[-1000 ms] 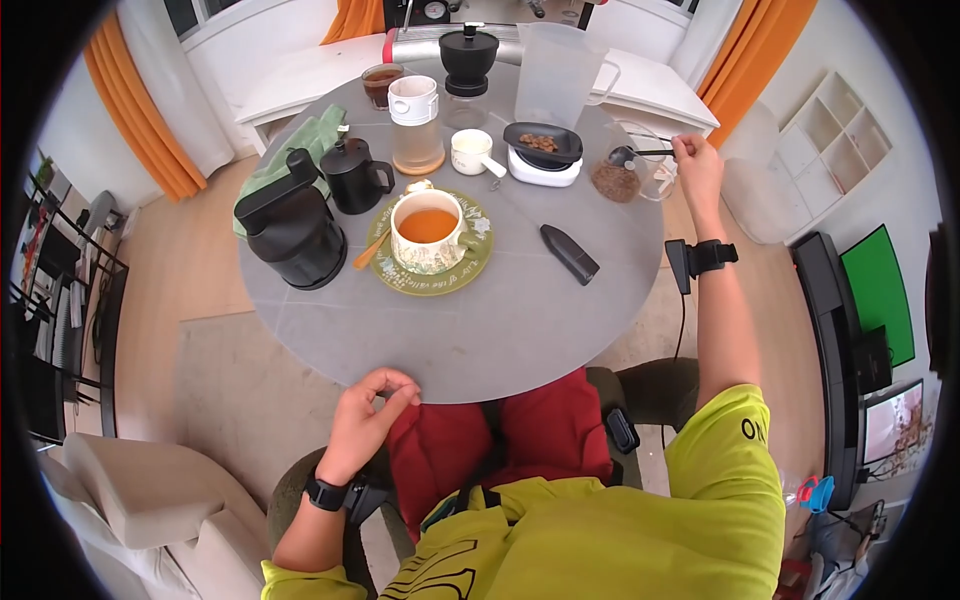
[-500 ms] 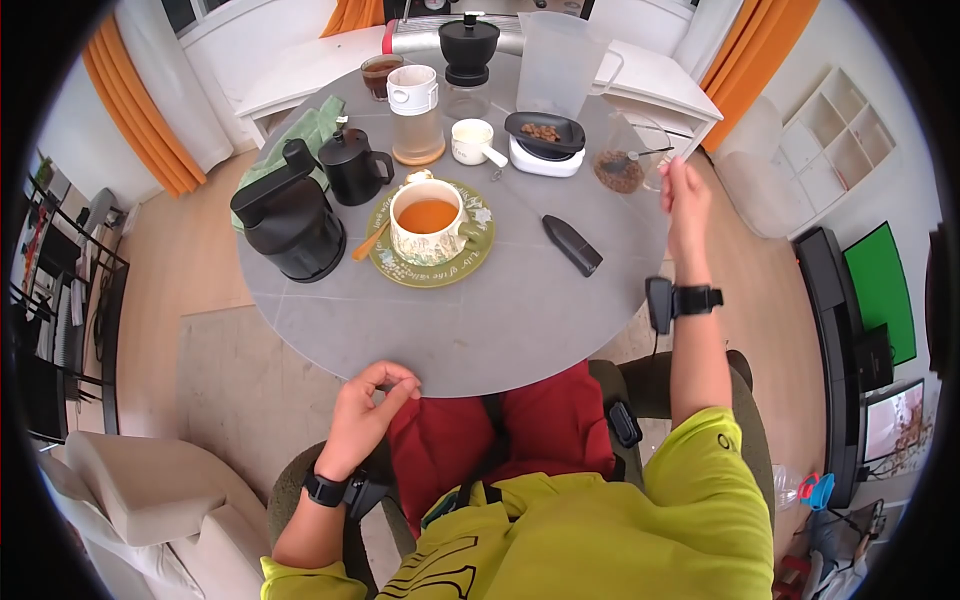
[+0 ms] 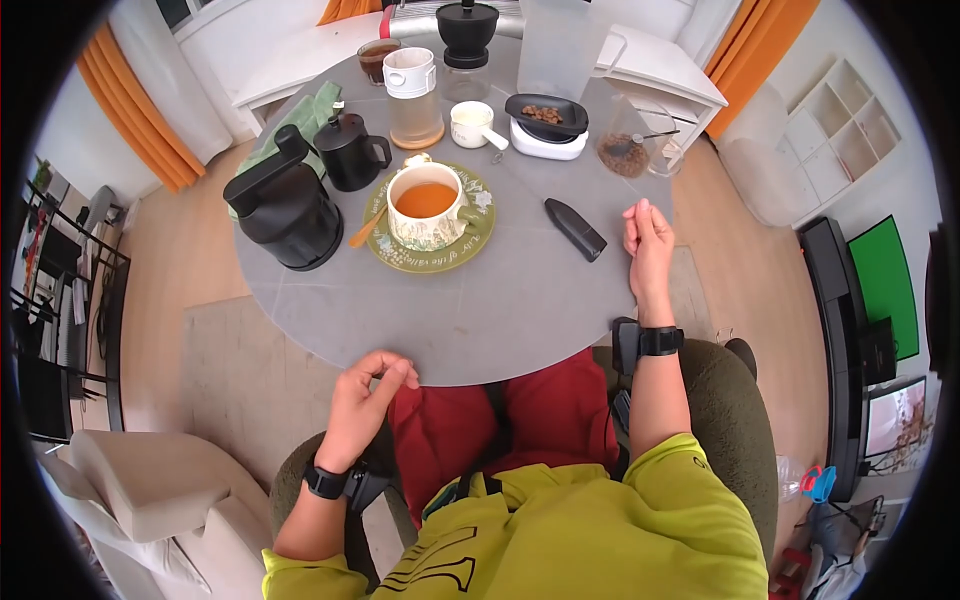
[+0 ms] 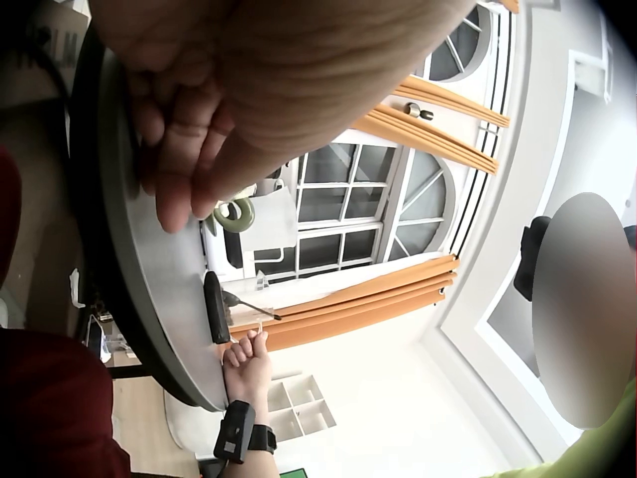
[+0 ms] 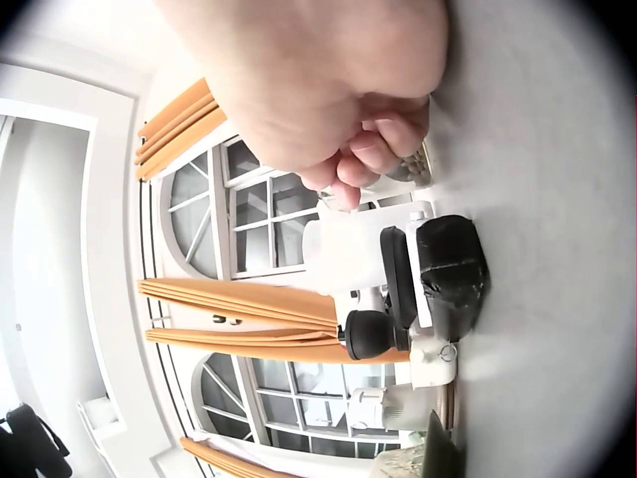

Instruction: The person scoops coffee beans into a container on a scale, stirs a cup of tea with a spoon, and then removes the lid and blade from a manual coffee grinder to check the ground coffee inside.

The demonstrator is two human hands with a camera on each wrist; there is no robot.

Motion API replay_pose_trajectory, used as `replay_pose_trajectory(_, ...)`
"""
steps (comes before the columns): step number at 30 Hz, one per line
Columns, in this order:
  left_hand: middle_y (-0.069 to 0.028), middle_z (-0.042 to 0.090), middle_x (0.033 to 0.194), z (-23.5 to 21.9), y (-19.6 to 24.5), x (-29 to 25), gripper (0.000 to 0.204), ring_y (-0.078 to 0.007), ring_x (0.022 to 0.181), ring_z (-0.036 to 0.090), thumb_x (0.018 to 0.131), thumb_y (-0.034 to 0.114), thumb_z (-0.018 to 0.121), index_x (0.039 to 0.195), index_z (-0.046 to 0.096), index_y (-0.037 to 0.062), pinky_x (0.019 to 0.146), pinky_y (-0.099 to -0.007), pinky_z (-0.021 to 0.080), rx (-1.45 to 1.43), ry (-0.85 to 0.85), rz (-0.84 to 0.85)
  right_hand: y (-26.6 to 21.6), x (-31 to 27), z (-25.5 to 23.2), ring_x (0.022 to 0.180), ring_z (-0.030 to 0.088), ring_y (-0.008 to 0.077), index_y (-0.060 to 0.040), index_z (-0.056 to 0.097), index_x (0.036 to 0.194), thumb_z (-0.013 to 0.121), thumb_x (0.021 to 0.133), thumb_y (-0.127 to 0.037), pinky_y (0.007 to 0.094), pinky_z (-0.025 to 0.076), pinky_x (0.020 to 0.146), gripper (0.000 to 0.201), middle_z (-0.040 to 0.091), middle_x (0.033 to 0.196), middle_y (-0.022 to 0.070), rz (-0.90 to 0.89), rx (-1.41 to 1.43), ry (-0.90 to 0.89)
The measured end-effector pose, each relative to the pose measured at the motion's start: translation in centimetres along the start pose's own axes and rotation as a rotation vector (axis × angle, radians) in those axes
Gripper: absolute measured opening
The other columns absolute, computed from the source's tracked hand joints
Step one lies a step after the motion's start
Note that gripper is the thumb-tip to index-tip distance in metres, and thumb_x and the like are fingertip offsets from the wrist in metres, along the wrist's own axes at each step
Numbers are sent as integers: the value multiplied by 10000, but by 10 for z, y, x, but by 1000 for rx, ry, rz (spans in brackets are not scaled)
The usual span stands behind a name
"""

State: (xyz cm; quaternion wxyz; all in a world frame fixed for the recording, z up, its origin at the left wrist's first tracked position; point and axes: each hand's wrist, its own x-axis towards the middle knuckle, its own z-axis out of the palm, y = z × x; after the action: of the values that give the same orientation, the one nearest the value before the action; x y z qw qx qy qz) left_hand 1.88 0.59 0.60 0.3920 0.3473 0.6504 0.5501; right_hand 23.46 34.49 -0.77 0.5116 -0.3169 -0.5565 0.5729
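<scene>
Right hand [image 3: 650, 245] is by the bench [image 3: 450, 330] edge, fingers loosely curled, nothing seen in it. Left hand [image 3: 365, 400] is at the near edge, thumb close to the bent index finger, also no object seen.

Change: right hand has let go of the black spoon [image 3: 660, 134] and come back toward the body; the spoon leans in the glass jug [image 3: 640, 115] with brown bits at the bottom. Reads as the spoon work being paused or done.

Frother [image 3: 575, 230] lies just beside the right hand, not touched. Past it, scale [image 3: 548, 146] with black tray [image 3: 565, 125] and beans [image 3: 542, 114] on it. Farther left, cup [image 3: 425, 235] of orange-brown drink on a green saucer [image 3: 420, 262], then black kettle [image 3: 285, 215].

Views: head view gives the drink and the beans on the tray; neither wrist view does. Right wrist view gives the curled fingers from the palm side, frother close up. Left wrist view gives the arched window [image 4: 323, 184], mostly cut off in head view.
</scene>
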Motion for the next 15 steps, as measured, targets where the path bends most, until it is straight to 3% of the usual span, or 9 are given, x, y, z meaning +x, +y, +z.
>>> replay_pose_trajectory(2, -27, 641, 766, 0, 1, 0, 206, -97, 804, 581, 964, 135, 526, 841, 611, -6, 799, -254, 449, -13, 11, -23, -1, -1, 1, 493, 285, 23, -58, 573, 805, 491, 1000, -283, 194, 204, 442, 310, 398, 588, -61, 17, -31, -9)
replay_pose_trajectory(4, -49, 614, 752, -1, 1, 0, 307, -155, 926, 563, 998, 201, 484, 766, 577, 23, 884, -308, 415, -78, -17, -7, -1, -1, 1, 493, 286, 22, -57, 573, 804, 491, 1000, -283, 193, 204, 443, 310, 399, 589, -61, 16, -35, -16)
replay_pose_trajectory(15, -49, 608, 724, -2, 2, 1, 338, -168, 905, 573, 992, 191, 497, 706, 571, 28, 854, -309, 427, -113, 9, 12, -1, 0, 2, 504, 303, 18, -54, 590, 782, 526, 983, -278, 182, 205, 444, 308, 411, 596, -64, 8, -54, -14)
